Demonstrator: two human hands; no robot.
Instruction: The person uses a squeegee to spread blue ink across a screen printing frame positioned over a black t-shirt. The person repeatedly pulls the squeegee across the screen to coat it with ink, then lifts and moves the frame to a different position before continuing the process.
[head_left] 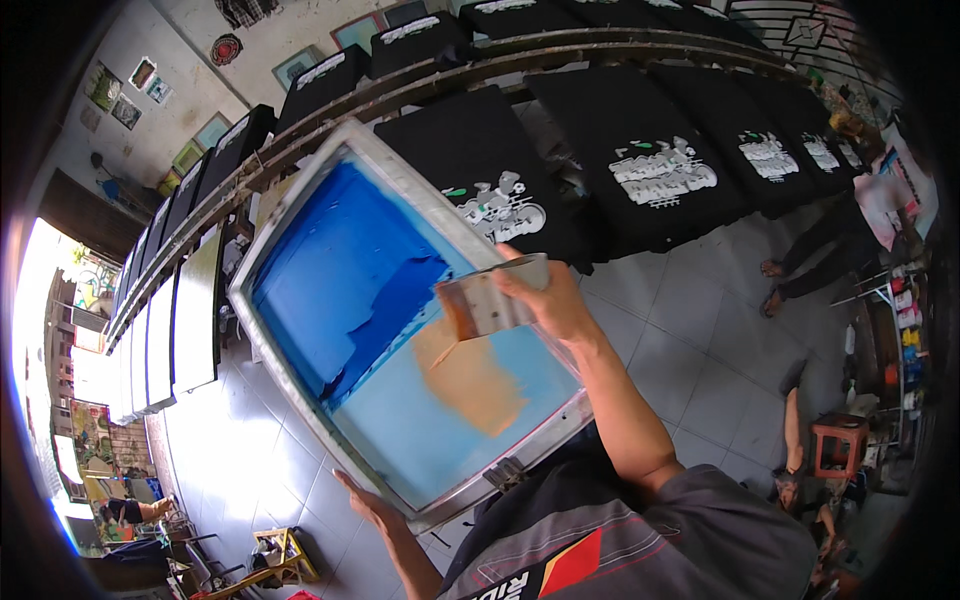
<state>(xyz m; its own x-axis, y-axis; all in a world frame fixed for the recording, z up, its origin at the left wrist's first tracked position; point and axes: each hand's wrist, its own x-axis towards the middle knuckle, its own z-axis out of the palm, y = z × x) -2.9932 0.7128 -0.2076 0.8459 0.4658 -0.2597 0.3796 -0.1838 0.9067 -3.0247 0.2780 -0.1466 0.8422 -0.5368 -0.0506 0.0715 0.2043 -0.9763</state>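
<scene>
Charcoal shirt fabric [700, 540] lies nearest, below a tilted silkscreen [388, 455] set between the hands. The left hand [374, 506] meets its lower-left edge, clasp unclear; the right hand [556, 305] grips a flat ink spreader [500, 300] over it. Tiled floor [700, 360] opens past both side edges; black T-shirts [440, 130] lie beyond the top.

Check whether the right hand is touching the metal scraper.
Touching: the head view shows the right hand gripping the metal scraper, one digit lying across its face.
</scene>
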